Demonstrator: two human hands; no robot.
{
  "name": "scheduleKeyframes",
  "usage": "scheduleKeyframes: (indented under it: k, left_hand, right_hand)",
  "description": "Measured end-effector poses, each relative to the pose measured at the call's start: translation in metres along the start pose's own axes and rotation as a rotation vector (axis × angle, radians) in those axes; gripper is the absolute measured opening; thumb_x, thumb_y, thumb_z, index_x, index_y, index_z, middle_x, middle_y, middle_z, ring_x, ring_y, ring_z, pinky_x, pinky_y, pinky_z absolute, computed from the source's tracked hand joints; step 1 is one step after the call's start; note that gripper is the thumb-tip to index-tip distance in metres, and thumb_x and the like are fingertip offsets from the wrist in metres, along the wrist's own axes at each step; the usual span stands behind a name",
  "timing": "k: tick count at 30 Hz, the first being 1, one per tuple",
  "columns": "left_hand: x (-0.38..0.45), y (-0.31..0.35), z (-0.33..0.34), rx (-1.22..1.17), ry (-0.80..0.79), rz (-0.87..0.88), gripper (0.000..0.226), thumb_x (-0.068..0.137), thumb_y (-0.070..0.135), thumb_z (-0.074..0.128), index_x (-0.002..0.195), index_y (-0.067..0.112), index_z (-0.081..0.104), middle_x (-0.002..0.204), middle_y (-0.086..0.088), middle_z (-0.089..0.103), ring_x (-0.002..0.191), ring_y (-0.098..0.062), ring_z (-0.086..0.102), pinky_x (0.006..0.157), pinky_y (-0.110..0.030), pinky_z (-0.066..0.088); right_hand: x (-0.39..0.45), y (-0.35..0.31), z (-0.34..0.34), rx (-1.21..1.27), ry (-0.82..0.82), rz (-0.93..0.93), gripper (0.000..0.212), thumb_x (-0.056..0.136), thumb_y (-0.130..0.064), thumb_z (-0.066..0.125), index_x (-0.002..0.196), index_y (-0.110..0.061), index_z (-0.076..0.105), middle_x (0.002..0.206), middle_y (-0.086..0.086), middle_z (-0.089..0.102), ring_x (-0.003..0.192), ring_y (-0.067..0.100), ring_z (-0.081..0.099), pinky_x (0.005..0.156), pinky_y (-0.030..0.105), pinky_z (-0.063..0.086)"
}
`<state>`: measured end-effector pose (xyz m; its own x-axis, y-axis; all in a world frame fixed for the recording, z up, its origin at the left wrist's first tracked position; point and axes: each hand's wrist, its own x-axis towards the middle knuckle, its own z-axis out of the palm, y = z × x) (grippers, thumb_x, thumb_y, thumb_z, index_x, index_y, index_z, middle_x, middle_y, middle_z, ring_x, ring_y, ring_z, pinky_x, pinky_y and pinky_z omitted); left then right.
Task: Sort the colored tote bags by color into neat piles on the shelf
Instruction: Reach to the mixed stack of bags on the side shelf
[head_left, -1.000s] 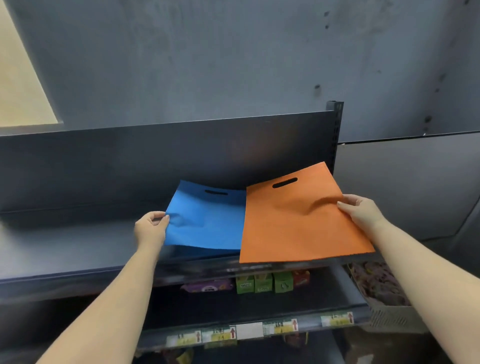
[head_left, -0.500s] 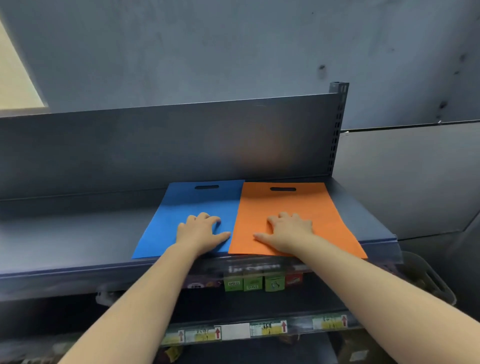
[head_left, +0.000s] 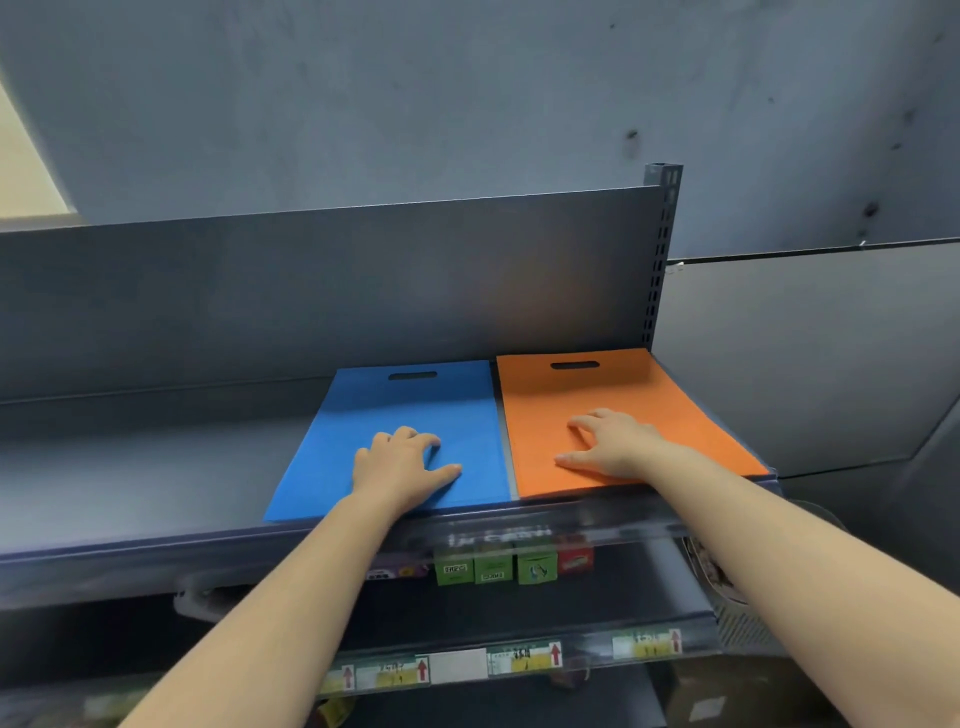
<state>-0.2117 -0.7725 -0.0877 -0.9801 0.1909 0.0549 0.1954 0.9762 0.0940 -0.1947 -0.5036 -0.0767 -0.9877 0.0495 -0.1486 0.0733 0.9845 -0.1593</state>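
Two tote bags flat at shelf (head_left: 156, 467) right end: blue tote bag (head_left: 415, 410) beside orange tote bag (head_left: 613, 395). Left hand (head_left: 400, 467) presses blue, right hand (head_left: 613, 447) orange, fingers spread.

Grey wall (head_left: 467, 93) up top, a pale bright patch (head_left: 21, 171) at far left, a dark metal back panel (head_left: 311, 291) meeting a slotted upright post (head_left: 660, 249), and below, a lower shelf (head_left: 519, 618) with green boxes (head_left: 493, 564) and price tags (head_left: 524, 659).
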Motion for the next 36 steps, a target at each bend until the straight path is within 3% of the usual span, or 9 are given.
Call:
scheduleKeyframes:
  k: [8,24,27,31,34,36]
  left_hand:
    - [0.003,0.012,0.002,0.003,0.002,-0.025,0.057,0.088,0.066,0.041,0.135,0.034,0.043,0.141,0.004,0.042,0.126,-0.023,0.039,0.095,-0.037,0.036]
    - [0.004,0.025,0.003,0.008,0.004,0.004,0.056,0.088,0.066,0.041,0.133,0.033,0.046,0.138,0.004,0.045,0.123,-0.023,0.041,0.093,-0.037,0.036]
    - [0.004,0.030,-0.002,0.003,0.064,0.033,0.051,0.091,0.061,0.039,0.134,0.032,0.046,0.138,0.005,0.046,0.124,-0.020,0.042,0.096,-0.036,0.033]
    - [0.018,0.071,-0.025,0.008,0.207,0.204,0.042,0.094,0.049,0.042,0.128,0.028,0.052,0.129,0.005,0.052,0.115,-0.020,0.047,0.089,-0.033,0.036]
    - [0.030,0.130,-0.050,0.056,0.329,0.384,0.037,0.092,0.041,0.044,0.125,0.026,0.055,0.120,0.003,0.054,0.108,-0.022,0.048,0.083,-0.033,0.035]
    - [0.034,0.175,-0.062,0.088,0.409,0.496,0.036,0.092,0.037,0.043,0.123,0.025,0.056,0.118,0.001,0.054,0.106,-0.023,0.047,0.082,-0.033,0.034]
  right_hand:
    - [-0.001,0.016,0.003,0.049,0.019,0.038,0.076,0.084,-0.068,0.048,0.148,-0.032,0.027,0.158,-0.002,0.019,0.144,0.022,0.018,0.112,0.052,0.015]
    - [-0.001,0.024,0.001,-0.010,-0.014,-0.040,0.072,0.088,-0.066,0.042,0.149,-0.033,0.023,0.159,-0.001,0.017,0.145,0.021,0.015,0.115,0.051,0.012]
    - [-0.008,0.021,-0.003,-0.013,0.047,-0.046,0.068,0.092,-0.063,0.038,0.150,-0.030,0.023,0.158,-0.001,0.021,0.144,0.021,0.019,0.115,0.048,0.018]
    - [-0.024,0.031,-0.031,-0.087,0.298,-0.008,0.048,0.097,-0.048,0.040,0.135,-0.020,0.047,0.136,0.003,0.050,0.124,0.024,0.046,0.095,0.038,0.039]
    - [-0.046,0.057,-0.057,-0.325,0.404,0.022,0.034,0.095,-0.039,0.041,0.117,-0.016,0.054,0.118,0.005,0.057,0.109,0.026,0.052,0.079,0.036,0.037]
    - [-0.067,0.084,-0.072,-0.448,0.399,0.099,0.032,0.095,-0.037,0.040,0.116,-0.016,0.051,0.117,0.004,0.055,0.108,0.025,0.052,0.074,0.034,0.031]
